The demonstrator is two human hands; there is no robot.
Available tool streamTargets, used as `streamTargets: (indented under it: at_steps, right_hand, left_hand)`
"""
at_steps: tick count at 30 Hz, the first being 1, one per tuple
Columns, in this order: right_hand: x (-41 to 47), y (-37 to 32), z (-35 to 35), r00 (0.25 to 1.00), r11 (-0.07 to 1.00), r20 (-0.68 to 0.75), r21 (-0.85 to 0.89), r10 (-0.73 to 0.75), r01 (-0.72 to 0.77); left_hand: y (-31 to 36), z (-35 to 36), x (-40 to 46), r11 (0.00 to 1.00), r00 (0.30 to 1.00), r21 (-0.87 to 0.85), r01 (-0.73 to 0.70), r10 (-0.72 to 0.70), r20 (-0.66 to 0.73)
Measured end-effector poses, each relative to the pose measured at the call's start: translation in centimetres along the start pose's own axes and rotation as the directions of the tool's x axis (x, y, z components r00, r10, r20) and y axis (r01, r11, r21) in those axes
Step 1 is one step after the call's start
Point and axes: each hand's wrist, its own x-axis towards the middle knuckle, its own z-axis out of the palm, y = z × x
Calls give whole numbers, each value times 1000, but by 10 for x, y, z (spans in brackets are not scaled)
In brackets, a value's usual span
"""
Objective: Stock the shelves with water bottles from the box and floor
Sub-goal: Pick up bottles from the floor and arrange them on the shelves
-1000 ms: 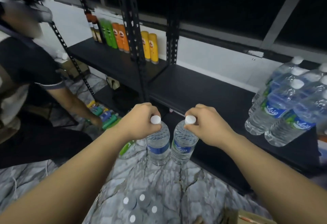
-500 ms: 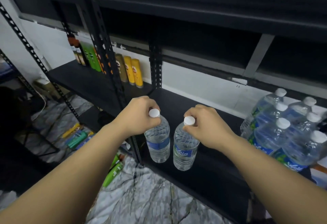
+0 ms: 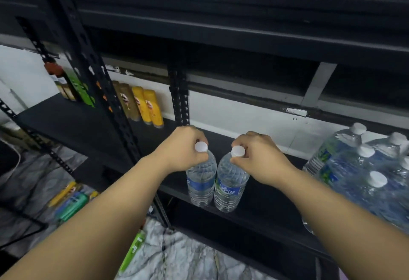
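Clear plastic, upright: both hands clamped at the necks, left hand [image 3: 180, 149] on left bottle [image 3: 201, 180], right hand [image 3: 257, 158] on right bottle [image 3: 230, 185], at the shelf [image 3: 261, 202] front edge; I'd push them back.

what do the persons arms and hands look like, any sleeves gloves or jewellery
Both forearms are bare all the way to the bottom edge of the head view; no sleeve shows. The left hand and right hand wear no gloves. No watch, bracelet or band is visible on either wrist, and no ring on the parts of the fingers that show. No marks or tattoos appear on the arms.
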Motion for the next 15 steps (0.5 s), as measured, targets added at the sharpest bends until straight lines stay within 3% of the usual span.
streamTargets:
  at_steps: [7,15]
  right_hand:
    - [30,7,7,994,994,5,15,111,-111]
    - [45,19,14,997,996,-18,42,79,-78]
  left_hand:
    - [-17,6,36,999,1000,-43,6,-5,16]
    - [-38,23,52,968,994,-246,46,-69,-87]
